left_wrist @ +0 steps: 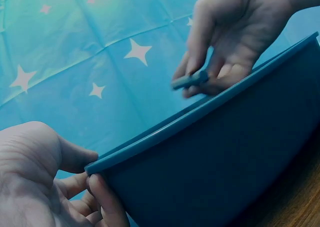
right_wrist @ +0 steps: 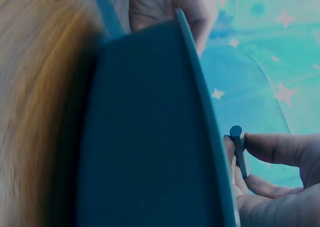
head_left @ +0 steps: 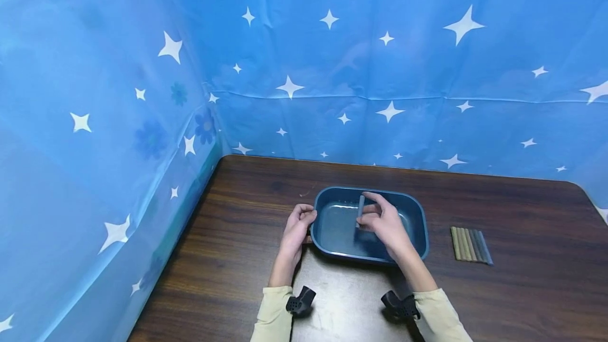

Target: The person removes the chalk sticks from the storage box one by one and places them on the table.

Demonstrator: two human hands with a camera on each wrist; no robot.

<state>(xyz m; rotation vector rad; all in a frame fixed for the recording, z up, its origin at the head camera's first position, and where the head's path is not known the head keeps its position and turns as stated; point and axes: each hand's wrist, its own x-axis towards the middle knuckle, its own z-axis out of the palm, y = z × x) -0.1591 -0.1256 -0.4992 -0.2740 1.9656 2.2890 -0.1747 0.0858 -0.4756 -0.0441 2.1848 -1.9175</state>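
Observation:
A dark blue rectangular basin [head_left: 332, 234] with rounded corners stands on the table. At its left end my left hand [head_left: 296, 228] pinches the rim, thumb above and fingers curled beneath, as the left wrist view shows. My right hand [head_left: 386, 221] is over the inside of the basin. Between its thumb and fingers it holds a slim grey-blue stick [head_left: 360, 209], shaped like a piece of chalk. The stick's round end [right_wrist: 236, 130] shows in the right wrist view, above the level of the basin's rim [right_wrist: 200, 82].
To the right of the basin, several similar sticks [head_left: 470, 245] lie side by side in a row, olive to blue-grey. The dark wooden table [head_left: 228, 257] meets a blue star-patterned curtain [head_left: 361, 67] at the back and left. Black wrist cameras [head_left: 301, 301] sit on both wrists.

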